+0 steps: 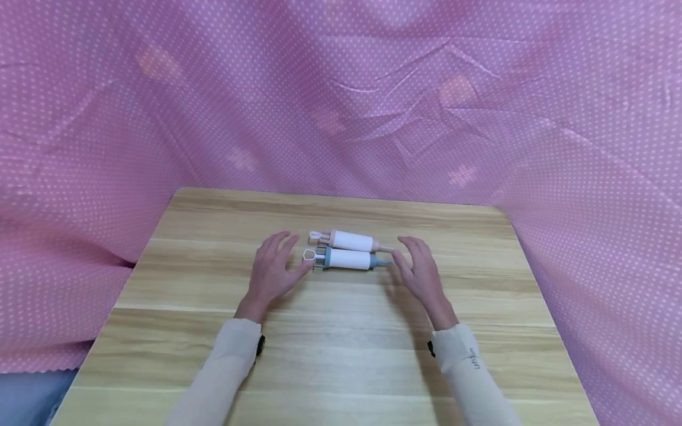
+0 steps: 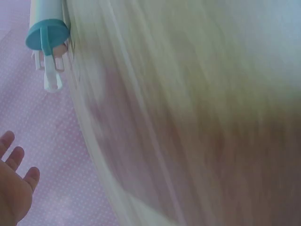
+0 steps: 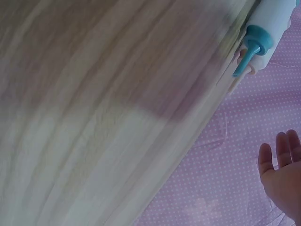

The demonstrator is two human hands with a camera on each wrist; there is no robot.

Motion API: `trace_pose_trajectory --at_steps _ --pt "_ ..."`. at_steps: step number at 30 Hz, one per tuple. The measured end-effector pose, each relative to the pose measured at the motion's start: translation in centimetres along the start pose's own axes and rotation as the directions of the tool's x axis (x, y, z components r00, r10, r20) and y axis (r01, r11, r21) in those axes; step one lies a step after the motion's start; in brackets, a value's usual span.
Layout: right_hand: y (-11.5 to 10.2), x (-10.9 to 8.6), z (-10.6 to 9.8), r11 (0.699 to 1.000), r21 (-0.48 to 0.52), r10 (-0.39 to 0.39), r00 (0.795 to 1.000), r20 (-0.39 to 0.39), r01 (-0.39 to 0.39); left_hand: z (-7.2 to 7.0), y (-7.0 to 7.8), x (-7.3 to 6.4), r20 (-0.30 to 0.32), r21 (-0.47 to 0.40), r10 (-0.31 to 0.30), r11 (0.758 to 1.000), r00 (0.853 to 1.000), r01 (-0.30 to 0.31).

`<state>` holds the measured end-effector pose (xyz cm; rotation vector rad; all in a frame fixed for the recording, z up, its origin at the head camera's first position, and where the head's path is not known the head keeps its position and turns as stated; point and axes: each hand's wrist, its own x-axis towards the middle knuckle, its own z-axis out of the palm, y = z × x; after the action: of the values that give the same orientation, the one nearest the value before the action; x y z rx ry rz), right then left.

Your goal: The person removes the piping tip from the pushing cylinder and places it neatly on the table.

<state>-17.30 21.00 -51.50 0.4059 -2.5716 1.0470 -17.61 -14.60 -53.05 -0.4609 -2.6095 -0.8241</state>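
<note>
Two syringes lie side by side on the table, ring handles to the left and thin nozzles to the right. The nearer one is a white-barrelled syringe with teal ends [image 1: 348, 259]; just behind it lies a syringe with pink ends [image 1: 353, 241]. Beside the ring handles, my left hand [image 1: 273, 269] has its fingers spread, with the thumb close to the teal syringe's ring. On the other side my right hand [image 1: 421, 272] is spread near the nozzle tips. Neither hand holds anything. In the right wrist view the teal nozzle [image 3: 247, 61] points down toward the hand's side.
The wood-grain table [image 1: 341, 367] spans the space under both arms. A pink dotted cloth [image 1: 341, 106] hangs behind the table and along both sides. Something blue [image 1: 32, 393] shows at the lower left corner.
</note>
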Motion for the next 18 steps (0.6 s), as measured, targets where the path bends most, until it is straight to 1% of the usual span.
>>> trace_pose_trajectory --at_steps 4,7,12,18 --pt "-0.1 0.0 0.4 1.000 0.025 0.001 1.000 0.010 -0.002 0.6 0.2 0.0 0.012 -0.022 0.012 1.000 1.000 -0.012" --pt "-0.2 0.0 0.8 0.999 0.043 -0.009 1.000 0.009 0.009 1.0 0.3 0.0 0.018 -0.056 0.013 0.998 1.000 -0.011" --pt "-0.4 0.0 1.6 0.997 0.063 -0.033 0.999 0.013 0.032 1.9 0.6 0.1 0.028 -0.119 -0.026 0.993 0.999 0.029" --pt "-0.6 0.1 2.6 0.995 0.097 -0.043 0.998 0.034 0.040 2.9 1.2 0.5 0.065 -0.148 -0.063 0.986 0.996 0.072"
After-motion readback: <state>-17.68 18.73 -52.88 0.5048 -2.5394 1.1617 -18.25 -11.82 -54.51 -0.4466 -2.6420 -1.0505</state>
